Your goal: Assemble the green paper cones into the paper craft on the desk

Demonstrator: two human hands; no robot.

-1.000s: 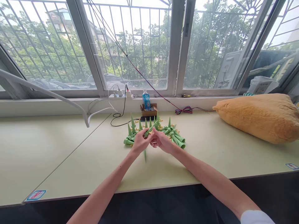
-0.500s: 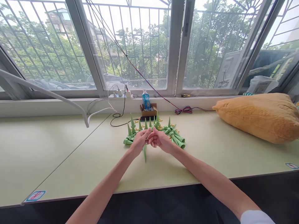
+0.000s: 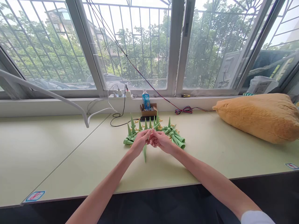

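Observation:
My left hand (image 3: 140,139) and my right hand (image 3: 161,141) meet over the table, thumbs and fingertips pressed together. Between them is a slim green plastic cone (image 3: 156,126), its pointed end slanting up to the right; its lower end is hidden by my fingers. Beneath my hands another green spike (image 3: 144,154) points toward me. Behind them, several green cones (image 3: 146,123) stand upright, with small yellow pieces among them. To the right lies a bundle of green cones (image 3: 177,139), and a few more green pieces (image 3: 128,141) lie by my left hand.
At the back, a blue-labelled bottle (image 3: 146,100) stands in a small cardboard box (image 3: 149,113), with a dark phone (image 3: 147,118) in front. A coiled cable (image 3: 184,109) and power strip (image 3: 120,95) are near the window. An orange plush cushion (image 3: 259,118) lies right; a white bent tube (image 3: 70,100) extends left.
My fingers have shifted slightly around the held green cone, and more of its pointed end shows. My right fingers have drawn closer to my left. The other pieces have not moved.

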